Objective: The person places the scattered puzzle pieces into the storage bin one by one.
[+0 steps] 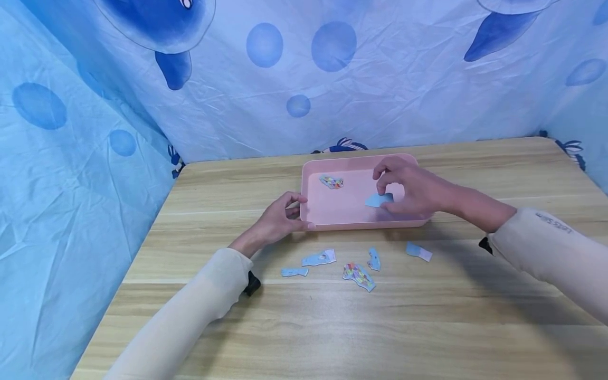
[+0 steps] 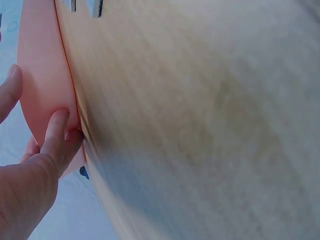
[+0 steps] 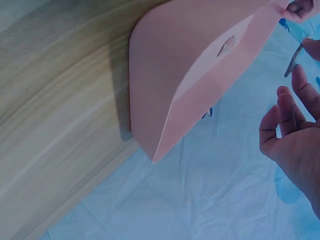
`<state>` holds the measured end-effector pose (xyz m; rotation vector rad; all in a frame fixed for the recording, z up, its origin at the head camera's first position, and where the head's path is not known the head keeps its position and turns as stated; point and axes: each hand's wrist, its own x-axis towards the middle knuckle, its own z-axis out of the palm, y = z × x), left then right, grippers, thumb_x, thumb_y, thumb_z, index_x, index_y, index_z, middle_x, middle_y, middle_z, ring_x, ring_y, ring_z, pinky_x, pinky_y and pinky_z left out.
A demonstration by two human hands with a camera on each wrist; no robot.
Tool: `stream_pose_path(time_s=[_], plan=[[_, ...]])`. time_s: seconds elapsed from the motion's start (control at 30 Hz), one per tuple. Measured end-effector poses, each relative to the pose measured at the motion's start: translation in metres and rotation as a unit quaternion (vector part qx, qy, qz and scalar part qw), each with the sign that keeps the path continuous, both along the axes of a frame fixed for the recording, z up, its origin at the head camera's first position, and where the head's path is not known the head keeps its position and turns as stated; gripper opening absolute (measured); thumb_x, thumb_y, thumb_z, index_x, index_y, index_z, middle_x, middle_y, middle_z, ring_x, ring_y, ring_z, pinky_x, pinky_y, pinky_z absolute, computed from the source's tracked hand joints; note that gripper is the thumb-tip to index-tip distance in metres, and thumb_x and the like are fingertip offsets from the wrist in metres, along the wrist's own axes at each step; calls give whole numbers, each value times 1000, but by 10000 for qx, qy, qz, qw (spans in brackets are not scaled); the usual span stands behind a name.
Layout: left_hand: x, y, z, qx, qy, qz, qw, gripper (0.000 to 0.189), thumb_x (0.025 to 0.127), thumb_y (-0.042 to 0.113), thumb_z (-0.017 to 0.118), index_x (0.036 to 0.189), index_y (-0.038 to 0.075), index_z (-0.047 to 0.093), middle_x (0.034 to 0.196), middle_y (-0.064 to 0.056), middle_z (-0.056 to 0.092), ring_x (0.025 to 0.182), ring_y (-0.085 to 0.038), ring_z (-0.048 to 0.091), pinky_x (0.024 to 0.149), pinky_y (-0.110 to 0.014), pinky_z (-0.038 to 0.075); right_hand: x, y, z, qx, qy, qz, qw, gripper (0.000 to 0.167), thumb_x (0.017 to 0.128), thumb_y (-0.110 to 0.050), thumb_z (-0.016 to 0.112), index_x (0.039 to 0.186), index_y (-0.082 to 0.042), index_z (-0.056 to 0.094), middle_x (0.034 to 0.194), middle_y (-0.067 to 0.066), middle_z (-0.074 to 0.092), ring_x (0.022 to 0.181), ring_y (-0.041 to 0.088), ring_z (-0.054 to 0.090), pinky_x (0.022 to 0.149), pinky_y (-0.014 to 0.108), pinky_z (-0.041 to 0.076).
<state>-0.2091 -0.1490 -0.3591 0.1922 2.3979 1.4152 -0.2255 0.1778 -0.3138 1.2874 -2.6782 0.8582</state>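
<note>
- Nearest: left sleeve (image 1: 185, 316) and right sleeve (image 1: 546, 264), both pale, reaching in over the tabletop (image 1: 304, 338). Right one bears small dark lettering. Tabletop wood-grained.
- Patterned piece (image 1: 359, 277): multicoloured, some light blue; flat on the tabletop, front of the loose group.
- Strip (image 1: 294, 272): narrow, light blue, leftmost. Wide piece (image 1: 318, 258), light blue with a paler end, just beyond it.
- Curved piece (image 1: 374, 259): mostly blue, just beyond the patterned piece.
- Two-tone piece (image 1: 418, 252): blue and lilac, off to the right, apart from the others.
- Left hand (image 1: 280, 219): at the tray's near left corner, fingers bent round it and touching the outer wall (left wrist view).
- Tray (image 1: 339, 208): pink, on the tabletop beyond the loose pieces.
- Right hand (image 1: 410, 184): over the tray's right part; thumb and finger pinch the blue piece (image 1: 378, 200), raised off the tray floor and seen edge-on in the right wrist view. Remaining fingers bent.
- Tray piece (image 1: 331, 182): multicoloured, lies in the tray's far left part.
- Farthest: backdrop (image 1: 380, 105), creased, light blue, with darker round spots and blue sea animals.
</note>
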Motion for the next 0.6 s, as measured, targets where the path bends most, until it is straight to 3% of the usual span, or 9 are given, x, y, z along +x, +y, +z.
stream_pose_path(time_s=[0.23,0.6], plan=[[0,0,1,-40,-2,-1,10000,64,76,12,82,130,10,48,146,-4,39,135,-26,42,104,-36,43,-13,-2,0,-22,-73,-98,9999,17,74,-5,74,75,-14,61,110,7,54,98,24,48,74,40,46],[0,0,0,40,-12,-26,10000,62,76,11,82,128,9,48,146,-5,40,134,-26,43,106,-37,41,-38,-10,8,155,-296,-319,9989,13,76,-7,75,75,-11,62,109,12,55,98,26,49,78,42,47]])
